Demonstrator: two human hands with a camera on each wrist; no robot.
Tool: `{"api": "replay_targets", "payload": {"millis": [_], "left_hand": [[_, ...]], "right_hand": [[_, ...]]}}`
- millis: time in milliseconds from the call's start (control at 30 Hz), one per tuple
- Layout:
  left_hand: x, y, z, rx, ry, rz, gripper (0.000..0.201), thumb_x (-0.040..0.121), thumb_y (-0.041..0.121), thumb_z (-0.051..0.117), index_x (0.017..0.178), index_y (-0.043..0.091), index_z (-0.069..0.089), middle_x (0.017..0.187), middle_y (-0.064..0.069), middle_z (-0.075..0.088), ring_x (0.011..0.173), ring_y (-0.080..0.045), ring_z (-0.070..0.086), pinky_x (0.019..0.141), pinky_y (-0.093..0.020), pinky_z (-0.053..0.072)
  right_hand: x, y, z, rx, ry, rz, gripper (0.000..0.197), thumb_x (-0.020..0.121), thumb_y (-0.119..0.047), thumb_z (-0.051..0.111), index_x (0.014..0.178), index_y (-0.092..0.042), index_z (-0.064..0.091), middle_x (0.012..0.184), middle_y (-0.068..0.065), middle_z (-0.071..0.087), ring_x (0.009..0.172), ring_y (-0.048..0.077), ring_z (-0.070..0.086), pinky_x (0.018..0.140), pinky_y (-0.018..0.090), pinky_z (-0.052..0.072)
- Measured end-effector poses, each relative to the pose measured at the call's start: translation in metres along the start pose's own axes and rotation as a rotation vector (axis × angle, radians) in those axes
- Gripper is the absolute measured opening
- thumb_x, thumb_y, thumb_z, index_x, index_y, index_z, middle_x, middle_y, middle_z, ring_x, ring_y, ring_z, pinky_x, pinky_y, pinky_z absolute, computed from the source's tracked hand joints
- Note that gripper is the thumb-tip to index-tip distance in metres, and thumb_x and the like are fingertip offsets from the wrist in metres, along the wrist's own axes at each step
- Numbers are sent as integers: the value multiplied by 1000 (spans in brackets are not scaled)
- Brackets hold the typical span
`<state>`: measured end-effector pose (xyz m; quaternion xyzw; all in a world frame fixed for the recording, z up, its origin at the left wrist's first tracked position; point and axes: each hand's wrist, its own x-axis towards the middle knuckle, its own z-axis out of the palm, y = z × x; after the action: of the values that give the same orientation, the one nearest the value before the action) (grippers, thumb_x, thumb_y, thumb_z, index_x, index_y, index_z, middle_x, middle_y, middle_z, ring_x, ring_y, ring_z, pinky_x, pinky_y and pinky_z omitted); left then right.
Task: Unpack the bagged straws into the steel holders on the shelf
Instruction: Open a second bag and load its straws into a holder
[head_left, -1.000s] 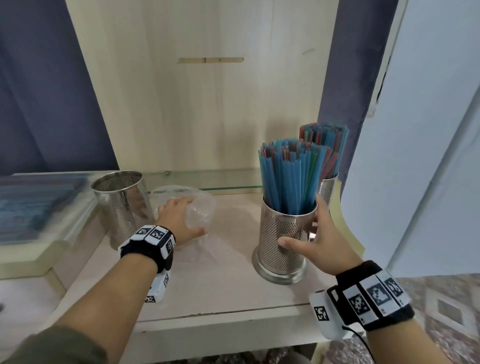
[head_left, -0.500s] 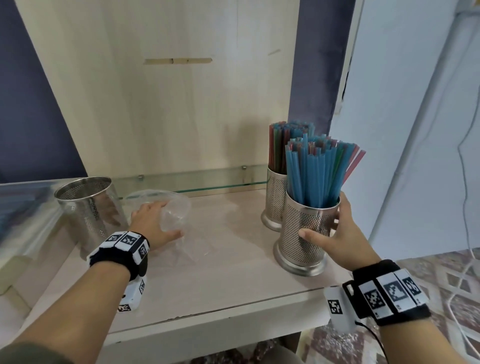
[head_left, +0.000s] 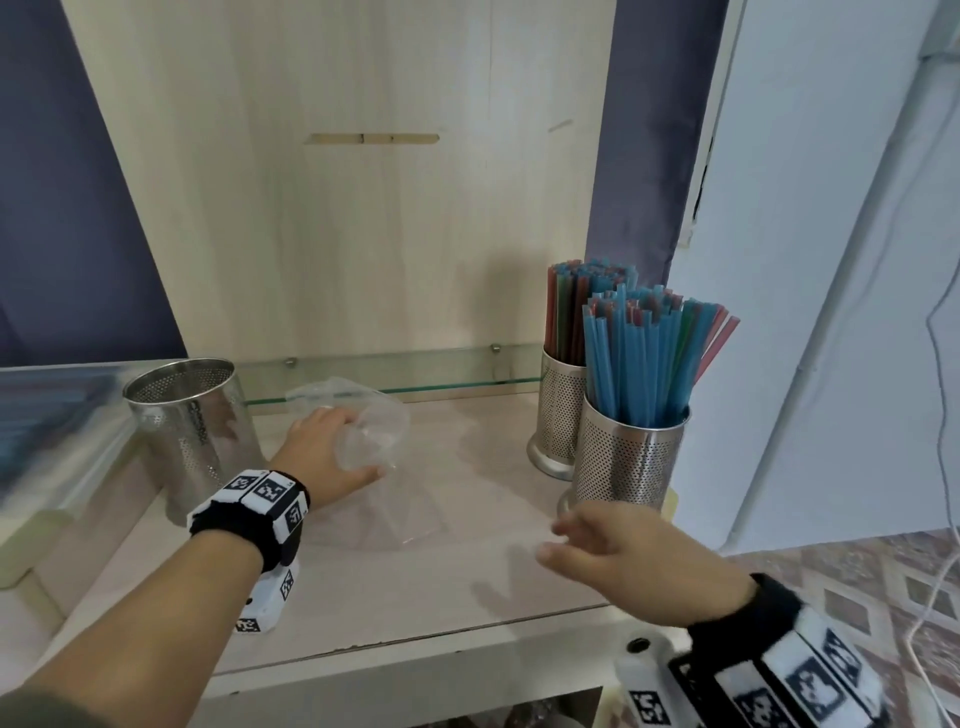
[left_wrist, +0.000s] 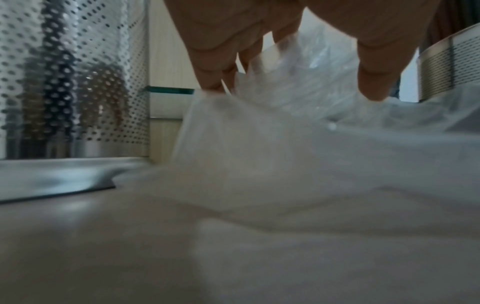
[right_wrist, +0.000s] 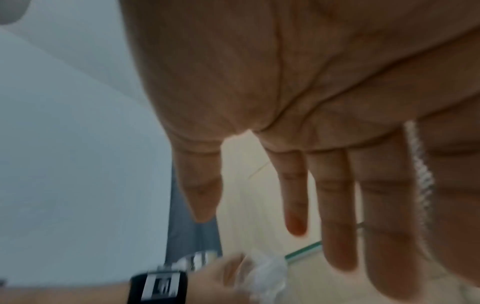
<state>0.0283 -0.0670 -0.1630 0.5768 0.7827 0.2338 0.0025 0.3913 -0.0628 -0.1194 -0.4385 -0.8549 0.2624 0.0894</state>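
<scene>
On the pale wooden shelf (head_left: 415, 587) my left hand (head_left: 358, 447) grips a crumpled, empty clear plastic bag (head_left: 376, 434); its fingers (left_wrist: 215, 67) and thumb pinch the bag (left_wrist: 293, 96). Just left of it stands an empty perforated steel holder (head_left: 189, 431) (left_wrist: 78, 82). At the right, two steel holders are full of coloured straws: the front holder (head_left: 631, 460) with mostly blue straws (head_left: 639, 358), and the rear holder (head_left: 561, 410) behind it. My right hand (head_left: 566, 540) hovers open just in front of the front holder, holding nothing, its fingers (right_wrist: 337, 216) straight.
A low glass strip (head_left: 441, 376) runs along the shelf's back. A blurred tray (head_left: 52, 431) lies on the raised ledge at the left. A white wall (head_left: 831, 312) and a hanging cable (head_left: 940, 332) close the right side. The shelf's front edge (head_left: 415, 654) is near my wrists.
My right hand slid the front straw-filled holder right, beside the rear one, then let it go and drew back. The left hand kept its hold on the bag.
</scene>
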Motion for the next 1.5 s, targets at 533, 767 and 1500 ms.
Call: {"api": "replay_targets", "payload": {"millis": [533,767,1500], "left_hand": [[-33,22,-12,-443,-44,132,91,53,31,91,123,46,36,125,12,50,109,0,51,88,-18,40],[-54,31,-24,-87,-53,241,96,55,64,80,130,34,30,135,11,25,128,-16,27,108,-37,33],[-36,70,-51,-907,-92,-253,43,90,8,64,124,21,42,110,0,63,88,-17,63,81,-37,49]], "right_hand": [[149,-79,54,-13,-48,-221,118,67,-49,86,156,-32,10,162,7,21,145,23,28,113,34,31],[152,-79,49,35,187,-74,55,91,-27,65,140,-18,43,132,8,57,119,25,56,94,32,44],[137,-79,34,-540,525,-515,37,69,-23,83,104,-18,71,85,1,72,83,29,63,71,37,47]]}}
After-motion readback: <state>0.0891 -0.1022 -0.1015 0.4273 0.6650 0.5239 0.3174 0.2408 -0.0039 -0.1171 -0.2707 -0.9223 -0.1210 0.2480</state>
